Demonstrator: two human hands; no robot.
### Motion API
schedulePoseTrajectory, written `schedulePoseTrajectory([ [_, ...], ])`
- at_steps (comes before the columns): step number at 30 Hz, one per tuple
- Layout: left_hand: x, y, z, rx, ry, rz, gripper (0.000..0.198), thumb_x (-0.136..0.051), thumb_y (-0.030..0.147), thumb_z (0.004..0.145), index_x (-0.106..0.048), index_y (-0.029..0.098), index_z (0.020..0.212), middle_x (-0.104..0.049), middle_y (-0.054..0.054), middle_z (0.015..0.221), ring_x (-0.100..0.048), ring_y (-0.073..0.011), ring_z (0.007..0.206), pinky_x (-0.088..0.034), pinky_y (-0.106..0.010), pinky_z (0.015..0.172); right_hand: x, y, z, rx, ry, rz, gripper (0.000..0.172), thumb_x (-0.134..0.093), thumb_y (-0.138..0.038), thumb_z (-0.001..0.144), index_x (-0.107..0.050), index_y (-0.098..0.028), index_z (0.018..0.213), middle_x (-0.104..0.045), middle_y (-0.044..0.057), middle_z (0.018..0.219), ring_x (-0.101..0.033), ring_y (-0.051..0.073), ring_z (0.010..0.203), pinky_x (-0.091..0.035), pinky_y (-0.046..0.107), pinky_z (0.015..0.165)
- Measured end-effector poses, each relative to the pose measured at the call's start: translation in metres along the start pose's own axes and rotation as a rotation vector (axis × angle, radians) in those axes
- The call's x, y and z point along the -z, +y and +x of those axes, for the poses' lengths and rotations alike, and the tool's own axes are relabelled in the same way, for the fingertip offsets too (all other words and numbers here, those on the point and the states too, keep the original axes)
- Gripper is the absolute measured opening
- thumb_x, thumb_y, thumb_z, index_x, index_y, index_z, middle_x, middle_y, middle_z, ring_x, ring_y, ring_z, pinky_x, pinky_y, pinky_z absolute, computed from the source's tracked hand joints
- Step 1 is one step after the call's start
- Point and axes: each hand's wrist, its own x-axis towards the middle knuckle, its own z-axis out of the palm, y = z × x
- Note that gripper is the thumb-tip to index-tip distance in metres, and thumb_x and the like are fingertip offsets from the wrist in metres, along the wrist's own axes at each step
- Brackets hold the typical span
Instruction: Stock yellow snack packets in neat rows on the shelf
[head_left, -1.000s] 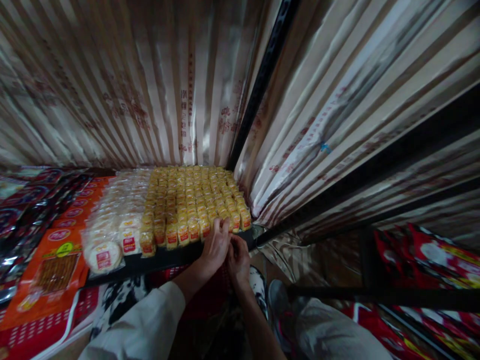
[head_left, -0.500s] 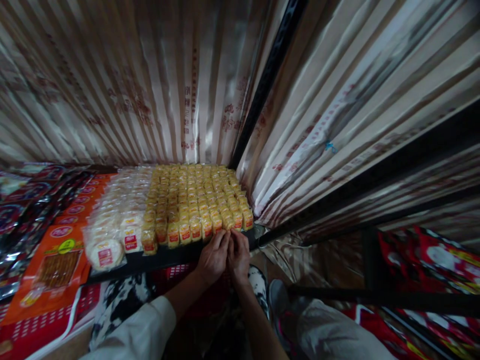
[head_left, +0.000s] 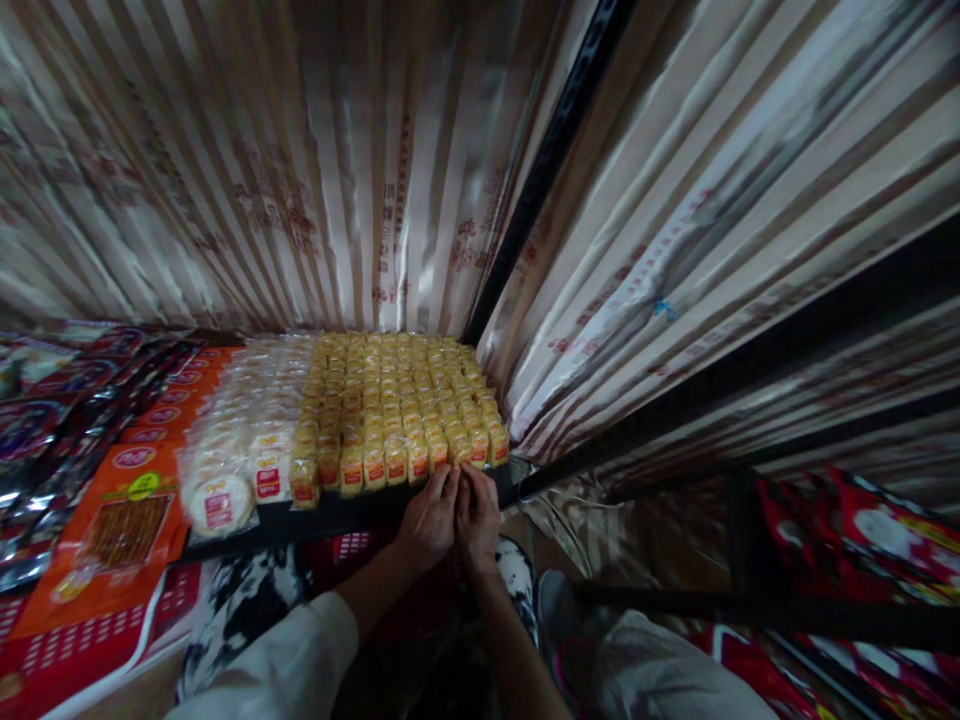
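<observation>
Rows of small yellow wrapped packs [head_left: 397,400] stand close together on a black shelf [head_left: 337,518]. At the front edge of these rows, toward their right end, my left hand [head_left: 433,515] and my right hand [head_left: 478,515] are side by side with fingertips pinched together. Their fingertips touch or nearly touch the front packs; whatever lies between them is too small and dark to make out. Clear-wrapped white round crackers [head_left: 219,503] fill the rows to the left of the yellow packs.
Orange snack bags [head_left: 124,520] and dark shiny packets [head_left: 45,450] lie at the left, above a red basket [head_left: 82,645]. A black post [head_left: 540,180] rises before the pleated curtain [head_left: 337,180]. Red packages [head_left: 877,530] sit on the right, and a shoe [head_left: 556,605] shows below.
The view has shifted slightly, so the shelf goods appear a little further right. Both hands stay pinched together at the front edge of the yellow packs.
</observation>
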Motion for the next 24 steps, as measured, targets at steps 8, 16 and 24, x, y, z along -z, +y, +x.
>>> schedulePoseTrajectory([
  [8, 0.012, 0.003, -0.01, 0.03, 0.056, -0.028, 0.05, -0.034, 0.011, 0.084, -0.035, 0.01, 0.134, -0.045, -0.016, 0.134, -0.046, -0.02, 0.123, -0.042, -0.031, 0.1, 0.005, 0.003, -0.002, 0.025, -0.027, 0.049, 0.032, -0.036, -0.029, 0.094, -0.06, -0.017, 0.111, -0.058, 0.011, 0.105, -0.054, 0.02, 0.101, -0.045, 0.041, 0.091],
  [16, 0.033, -0.015, -0.039, -0.109, 0.327, 0.091, 0.046, -0.032, 0.008, 0.083, -0.049, 0.014, 0.124, -0.048, -0.013, 0.134, -0.032, -0.0252, 0.132, -0.034, -0.045, 0.106, 0.005, -0.009, -0.003, 0.042, 0.052, -0.073, 0.041, -0.037, -0.035, 0.093, -0.047, -0.016, 0.128, -0.045, 0.015, 0.128, -0.04, 0.026, 0.121, -0.034, 0.051, 0.1],
  [24, 0.106, -0.039, -0.006, 0.006, 0.333, 0.134, 0.043, -0.032, 0.023, 0.09, -0.043, 0.014, 0.131, -0.032, -0.009, 0.146, -0.011, -0.0241, 0.139, -0.027, -0.044, 0.11, -0.044, -0.023, 0.013, -0.085, 0.249, -0.099, 0.058, -0.031, -0.037, 0.094, -0.018, -0.01, 0.143, -0.015, 0.019, 0.147, -0.012, 0.032, 0.136, -0.015, 0.06, 0.106],
])
